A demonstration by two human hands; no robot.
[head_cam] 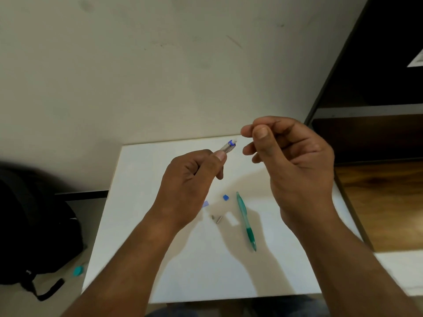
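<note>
My left hand [194,179] grips a clear pen barrel [229,147] with a blue and white end that points up and to the right. My right hand [295,163] hovers just right of that end, thumb pressed against the forefinger; whether something thin sits in the pinch is too small to tell. On the white table [142,213] lie a green pen [246,220], a small blue cap [226,197], a pale blue piece [206,203] half hidden behind my left hand, a clear piece [233,219] and two tiny metal parts [217,218].
A black backpack [34,229] sits on the floor at the left, with a small teal object [78,270] beside it. A dark shelf unit [375,110] stands at the right, above a wooden surface [384,202]. The wall rises behind the table.
</note>
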